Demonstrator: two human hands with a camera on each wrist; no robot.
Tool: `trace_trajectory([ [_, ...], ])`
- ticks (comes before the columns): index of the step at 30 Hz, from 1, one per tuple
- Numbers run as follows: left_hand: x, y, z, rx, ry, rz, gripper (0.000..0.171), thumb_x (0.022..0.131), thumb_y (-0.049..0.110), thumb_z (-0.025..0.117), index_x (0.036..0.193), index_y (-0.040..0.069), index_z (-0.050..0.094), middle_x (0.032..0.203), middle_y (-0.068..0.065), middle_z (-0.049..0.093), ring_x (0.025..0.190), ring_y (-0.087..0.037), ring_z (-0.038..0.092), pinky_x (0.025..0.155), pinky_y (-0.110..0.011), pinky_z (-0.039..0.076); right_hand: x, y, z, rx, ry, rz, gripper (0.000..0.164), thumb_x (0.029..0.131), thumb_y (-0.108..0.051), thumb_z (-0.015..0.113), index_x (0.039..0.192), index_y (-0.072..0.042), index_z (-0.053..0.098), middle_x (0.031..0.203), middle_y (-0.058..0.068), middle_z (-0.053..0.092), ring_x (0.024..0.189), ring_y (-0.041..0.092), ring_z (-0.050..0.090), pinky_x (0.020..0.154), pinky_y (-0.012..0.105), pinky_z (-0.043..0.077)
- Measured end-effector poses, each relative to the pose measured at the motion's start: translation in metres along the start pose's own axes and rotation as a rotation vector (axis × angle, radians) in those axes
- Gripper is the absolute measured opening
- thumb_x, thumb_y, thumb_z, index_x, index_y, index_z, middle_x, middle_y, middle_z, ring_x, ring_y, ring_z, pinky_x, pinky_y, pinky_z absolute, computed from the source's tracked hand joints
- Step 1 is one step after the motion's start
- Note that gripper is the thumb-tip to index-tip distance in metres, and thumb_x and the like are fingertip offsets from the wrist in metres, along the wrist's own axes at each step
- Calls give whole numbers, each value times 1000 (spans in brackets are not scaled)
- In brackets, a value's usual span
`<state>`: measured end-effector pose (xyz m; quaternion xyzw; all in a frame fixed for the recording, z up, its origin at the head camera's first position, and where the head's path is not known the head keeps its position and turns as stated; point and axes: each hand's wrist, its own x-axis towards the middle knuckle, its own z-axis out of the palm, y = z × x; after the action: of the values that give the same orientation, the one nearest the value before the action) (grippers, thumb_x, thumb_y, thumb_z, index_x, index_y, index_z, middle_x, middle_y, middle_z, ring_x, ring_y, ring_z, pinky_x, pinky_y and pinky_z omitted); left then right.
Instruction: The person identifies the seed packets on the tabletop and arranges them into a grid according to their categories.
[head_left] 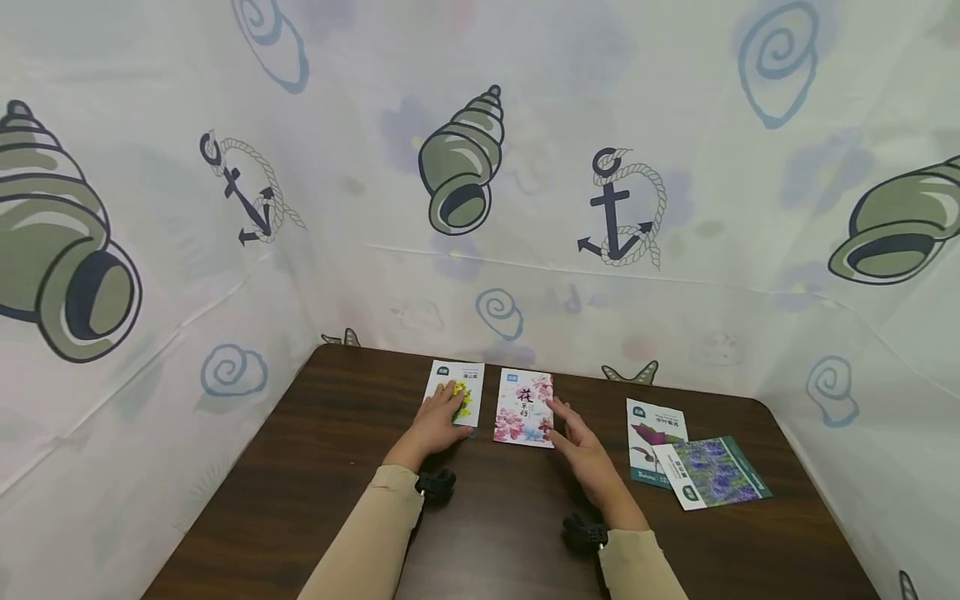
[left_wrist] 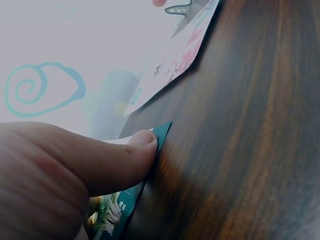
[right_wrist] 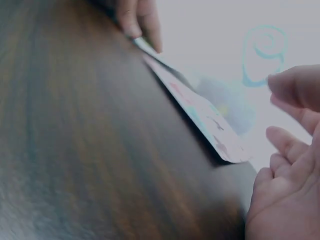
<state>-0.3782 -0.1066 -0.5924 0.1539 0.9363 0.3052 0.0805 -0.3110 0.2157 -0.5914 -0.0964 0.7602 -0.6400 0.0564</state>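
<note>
A white seed packet with yellow flowers (head_left: 468,398) lies at the back of the table, and my left hand (head_left: 437,421) rests on it with fingers extended. In the left wrist view, the thumb (left_wrist: 142,142) lies over the packet's dark green end (left_wrist: 131,197). Just to the right is a pink-flowered packet (head_left: 524,408), flat on the wood. My right hand (head_left: 588,458) is at that packet's right edge, fingers parted and nothing held. The right wrist view shows a gap between this hand (right_wrist: 290,170) and the pink packet (right_wrist: 200,112).
Further right, a packet with a purple flower (head_left: 651,421) is partly covered by a lavender-coloured packet (head_left: 716,473) lying at an angle. Both are on the dark wooden table (head_left: 300,500). A patterned cloth (head_left: 540,208) hangs behind the table and along its sides.
</note>
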Motion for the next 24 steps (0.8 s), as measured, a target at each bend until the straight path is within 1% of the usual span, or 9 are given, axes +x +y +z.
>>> trace_trajectory([
  [3,0,1,1,7,-3,-10,86,104,32,75,172,3,31,183,-21,10,172,-43,2,139,-62,3,-7,3,-5,127,19,-35,58,116,-12,53,171,-20,39,184,1,21,174,25,-3,139,59,-2],
  [5,0,0,2,-2,0,-17,86,103,32,76,171,3,32,183,-21,10,172,-43,2,139,-62,4,-12,4,-9,176,32,-58,57,116,-12,52,171,-19,39,184,1,22,174,23,-2,140,56,-2],
  [6,1,-1,2,-4,1,-18,86,103,32,77,171,3,33,183,-21,11,172,-43,3,139,-63,4,-14,4,-10,185,43,-65,56,116,-13,53,170,-19,40,184,0,24,174,22,-1,140,52,0],
  [9,3,-4,4,-6,-1,-25,87,103,33,77,172,5,32,184,-18,9,172,-41,2,140,-61,4,-19,4,-15,171,91,-93,55,115,-15,57,169,-19,44,182,-1,28,174,20,4,139,30,12],
  [11,4,-5,4,-13,9,-17,87,102,33,77,171,4,33,184,-19,10,172,-41,2,140,-62,4,-22,4,-18,147,120,-106,55,114,-17,58,168,-18,46,181,-1,31,174,20,7,132,14,20],
  [13,5,-5,4,-10,4,-16,87,103,34,76,172,5,31,184,-18,9,172,-41,1,140,-61,3,-26,3,-21,121,145,-104,53,115,-19,58,167,-19,48,180,-1,34,173,21,10,122,4,26],
  [17,3,-3,1,-17,3,-4,87,103,33,76,171,3,32,183,-21,10,171,-44,2,139,-63,4,-31,3,-27,86,188,-79,49,116,-26,58,164,-22,52,177,-1,39,171,21,21,116,2,32],
  [21,2,-2,1,-23,10,9,87,103,33,76,171,2,32,183,-23,11,171,-46,3,138,-65,5,-37,4,-33,36,220,-60,48,115,-33,58,162,-26,54,176,-2,42,168,22,31,115,5,36],
  [24,3,-4,3,-26,12,7,86,103,33,76,171,3,32,183,-21,11,171,-44,3,139,-64,4,-42,5,-39,1,240,-56,48,114,-38,59,161,-27,56,174,-3,45,165,19,36,114,5,37],
])
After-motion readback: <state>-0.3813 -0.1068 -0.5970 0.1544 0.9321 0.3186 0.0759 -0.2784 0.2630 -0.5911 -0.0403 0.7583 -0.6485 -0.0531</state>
